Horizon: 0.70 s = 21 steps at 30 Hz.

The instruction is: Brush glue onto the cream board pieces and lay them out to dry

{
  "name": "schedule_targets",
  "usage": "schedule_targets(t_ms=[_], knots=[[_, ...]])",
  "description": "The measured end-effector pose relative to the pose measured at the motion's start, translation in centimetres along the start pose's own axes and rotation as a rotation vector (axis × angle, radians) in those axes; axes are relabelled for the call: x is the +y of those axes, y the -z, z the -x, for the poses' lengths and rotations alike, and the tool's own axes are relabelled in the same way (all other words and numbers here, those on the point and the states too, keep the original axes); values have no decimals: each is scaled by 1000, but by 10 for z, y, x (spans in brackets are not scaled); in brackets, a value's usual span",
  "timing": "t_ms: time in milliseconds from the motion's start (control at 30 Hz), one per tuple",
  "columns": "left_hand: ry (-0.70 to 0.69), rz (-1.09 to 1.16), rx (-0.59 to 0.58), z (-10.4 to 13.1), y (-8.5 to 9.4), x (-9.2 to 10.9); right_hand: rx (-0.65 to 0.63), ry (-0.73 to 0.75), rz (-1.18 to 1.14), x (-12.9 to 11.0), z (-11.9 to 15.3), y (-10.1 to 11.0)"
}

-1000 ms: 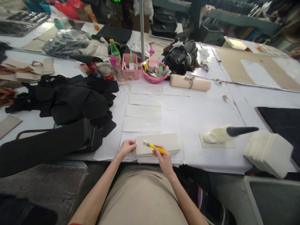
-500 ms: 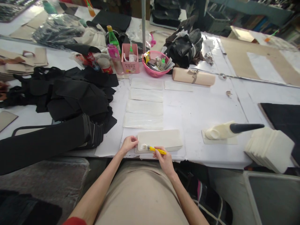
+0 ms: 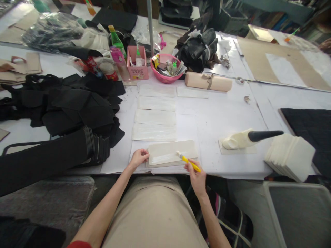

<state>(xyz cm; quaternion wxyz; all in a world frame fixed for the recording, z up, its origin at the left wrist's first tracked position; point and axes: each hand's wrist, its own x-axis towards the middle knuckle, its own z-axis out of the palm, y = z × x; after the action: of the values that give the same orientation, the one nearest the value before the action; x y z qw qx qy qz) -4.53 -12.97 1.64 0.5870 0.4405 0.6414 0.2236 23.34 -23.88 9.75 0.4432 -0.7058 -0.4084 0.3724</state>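
The yellow-handled brush [image 3: 190, 163] was in my right grip [image 3: 198, 176], fingers closed around the handle, its bristles at the top panel [image 3: 168, 148] of a pale stack [image 3: 160, 165] by the near edge of the bench [image 3: 207, 117]. A glossy white streak [image 3: 162, 159] ran along that panel's near side. My left grip [image 3: 139, 157] was curled at the stack's left end; whether it pinched the panel I could not tell. Beyond the stack, pale strips [image 3: 154, 132] lay in a column. Black pieces [image 3: 77, 103] were heaped to the left, a cream-coloured, black-handled object [image 3: 236, 140] stood well to the right, and a pink basin [image 3: 165, 79] sat farther back.
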Motion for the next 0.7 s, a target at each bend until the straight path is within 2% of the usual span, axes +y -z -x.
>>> schedule_targets(t_ms=[100,167,233,300,367,433,600,700], knots=[[8,-4,6,0,0,0,-254,6,-74,-11,10,-46],[4,-4,7,0,-1,0,-341,10,-109,-14,13,-69],[2,-4,8,-1,-1,-1,-372,-5,-130,-12,14,-81],[2,-4,10,-1,-1,-2,-366,-36,-136,-7,13,-80],[-4,-8,8,-1,0,-3,-323,-77,-142,0,10,-68],[-27,-24,6,-1,0,-3,-233,-112,-137,9,5,-46],[-96,-106,12,-4,1,-4,158,-95,15,29,-8,22],[-109,-137,18,-5,2,-5,322,-13,183,28,-6,41]])
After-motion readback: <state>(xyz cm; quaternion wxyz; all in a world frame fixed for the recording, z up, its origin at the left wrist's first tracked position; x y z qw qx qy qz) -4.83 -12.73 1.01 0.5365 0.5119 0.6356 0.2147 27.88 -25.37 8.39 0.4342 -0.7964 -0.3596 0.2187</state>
